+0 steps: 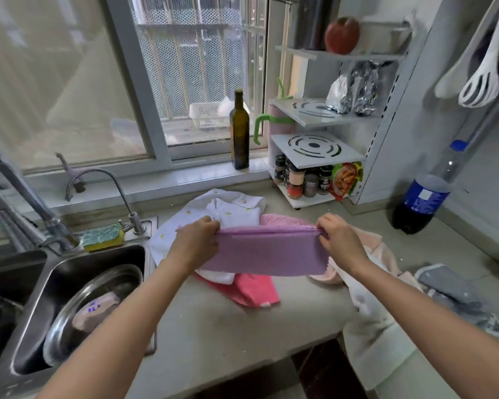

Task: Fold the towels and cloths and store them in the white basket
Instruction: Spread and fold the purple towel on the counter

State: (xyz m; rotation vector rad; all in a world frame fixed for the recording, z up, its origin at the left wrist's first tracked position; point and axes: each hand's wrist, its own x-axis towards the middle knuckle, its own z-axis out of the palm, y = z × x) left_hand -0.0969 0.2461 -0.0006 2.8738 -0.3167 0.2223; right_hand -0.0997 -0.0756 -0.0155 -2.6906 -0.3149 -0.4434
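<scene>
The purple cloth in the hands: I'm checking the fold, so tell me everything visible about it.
The purple textured cloth looks folded double, its top edges aligned. The left hand and right hand pinch its upper corners, stretching it flat above the countertop. Its lower edge hangs over the coral-pink cloth and pale pink towel; contact is unclear.

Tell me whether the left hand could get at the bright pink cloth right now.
Probably not yet: the left hand and right hand both pinch the purple cloth, which hangs over part of the bright pink cloth.

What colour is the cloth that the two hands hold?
The cloth is light purple, with a fine dotted texture; the head view shows it, stretched between both hands.
</scene>
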